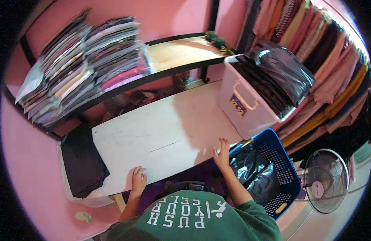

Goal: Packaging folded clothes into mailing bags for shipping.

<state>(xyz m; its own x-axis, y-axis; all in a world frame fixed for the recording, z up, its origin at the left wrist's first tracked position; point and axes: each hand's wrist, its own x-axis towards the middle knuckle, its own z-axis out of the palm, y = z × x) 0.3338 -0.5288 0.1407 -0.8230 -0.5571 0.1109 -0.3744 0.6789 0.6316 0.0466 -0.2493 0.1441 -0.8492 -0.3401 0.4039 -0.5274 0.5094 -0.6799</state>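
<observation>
My left hand [139, 180] is at the near edge of a white tabletop [137, 141], its fingers slightly curled and holding nothing. Farther right, my right hand [222, 154] is raised by the same edge with fingers apart, also bare. Beside it stands a blue plastic basket [289, 168] with black plastic-wrapped contents [254, 171]. A folded black cloth [83, 159] lies at the table's left end. On the right end rests a pale plastic storage bin [233, 111] with folded dark fabric [260, 81] and a black plastic bag [284, 69] on top.
Behind the table, a black-framed shelf [179, 64] carries two tall stacks of folded garments [116, 51], many in clear plastic. Hanging clothes [323, 75] line the right side. A round fan [327, 180] stands right of the basket. A pink wall [32, 156] bounds the left.
</observation>
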